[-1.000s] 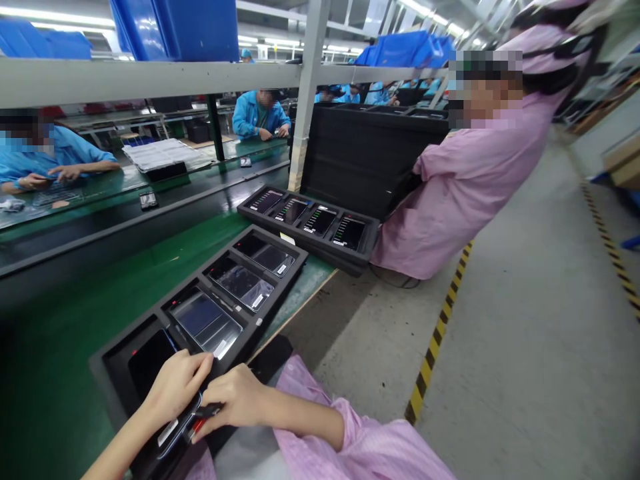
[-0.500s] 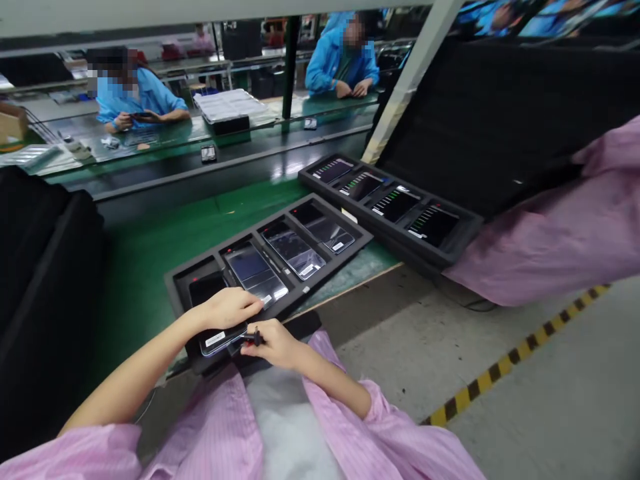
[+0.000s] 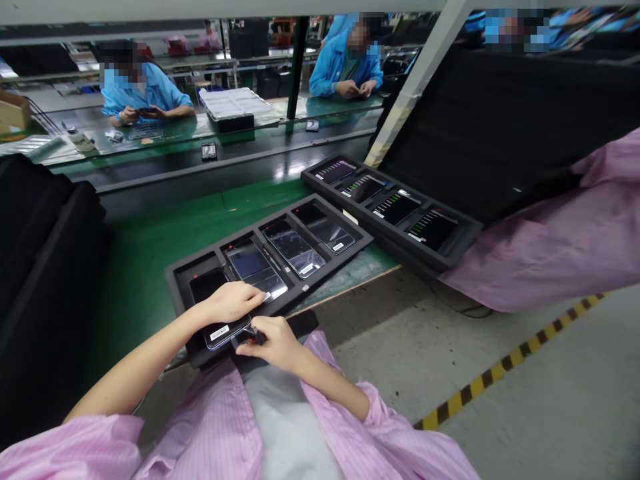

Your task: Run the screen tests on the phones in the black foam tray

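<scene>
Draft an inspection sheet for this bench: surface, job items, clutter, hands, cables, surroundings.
Surface: green worktop, glossy in places.
Job items: near black tray with four phone-like devices; second black tray beside it, four devices with lit bars.
Clutter: two small items on the dark strip beyond; black bulk at left, contents unclear.
Hands: left hand over the leftmost device, fingers partly hidden; right hand pinching a small black-and-red item by its lower end.
Cables: thin dark cable below the second black tray.
Surroundings: co-workers in blue; pink garment at right; yellow-black floor tape.
</scene>
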A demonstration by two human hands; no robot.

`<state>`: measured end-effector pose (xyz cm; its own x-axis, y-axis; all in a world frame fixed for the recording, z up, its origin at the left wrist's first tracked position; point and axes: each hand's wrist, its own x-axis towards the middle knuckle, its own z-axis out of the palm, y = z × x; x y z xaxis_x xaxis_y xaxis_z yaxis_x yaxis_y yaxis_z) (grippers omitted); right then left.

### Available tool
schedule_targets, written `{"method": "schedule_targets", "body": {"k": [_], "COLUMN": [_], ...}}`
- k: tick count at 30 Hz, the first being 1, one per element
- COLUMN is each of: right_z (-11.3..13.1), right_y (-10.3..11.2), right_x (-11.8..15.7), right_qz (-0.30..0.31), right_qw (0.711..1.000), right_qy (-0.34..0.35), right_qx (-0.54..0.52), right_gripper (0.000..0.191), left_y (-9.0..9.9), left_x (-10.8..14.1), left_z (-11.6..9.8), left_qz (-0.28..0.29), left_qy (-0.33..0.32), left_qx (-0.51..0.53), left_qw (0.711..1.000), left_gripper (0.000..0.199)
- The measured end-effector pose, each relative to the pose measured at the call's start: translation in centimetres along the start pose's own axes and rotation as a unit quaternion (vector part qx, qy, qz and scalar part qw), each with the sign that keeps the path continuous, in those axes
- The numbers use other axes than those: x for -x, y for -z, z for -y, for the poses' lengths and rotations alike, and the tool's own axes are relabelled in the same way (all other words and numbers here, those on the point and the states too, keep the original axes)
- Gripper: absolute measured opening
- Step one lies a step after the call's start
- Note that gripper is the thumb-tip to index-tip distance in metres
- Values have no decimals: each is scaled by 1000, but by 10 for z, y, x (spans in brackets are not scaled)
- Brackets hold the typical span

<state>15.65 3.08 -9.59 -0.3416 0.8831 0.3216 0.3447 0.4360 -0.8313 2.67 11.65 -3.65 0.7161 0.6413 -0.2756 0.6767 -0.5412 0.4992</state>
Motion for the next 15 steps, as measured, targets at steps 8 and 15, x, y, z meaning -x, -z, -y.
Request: {"method": "schedule_targets", "body": {"k": [8, 15], "right_z": [-1, -10], "right_y": [-1, -3], "right_x": [-4, 1], "right_qz": [11, 17], "right_qw": [997, 970], "right_qy": [-44, -74], "right_qx": [-59, -231], "right_gripper": [57, 58], "left_y": [-4, -4], "left_x": [5, 13], "left_z": [-3, -11], "left_qz": [-16, -42], "left_qy": [30, 18], "left_qx": [-7, -36], "left_qw": [999, 998], "left_gripper": [43, 47]}}
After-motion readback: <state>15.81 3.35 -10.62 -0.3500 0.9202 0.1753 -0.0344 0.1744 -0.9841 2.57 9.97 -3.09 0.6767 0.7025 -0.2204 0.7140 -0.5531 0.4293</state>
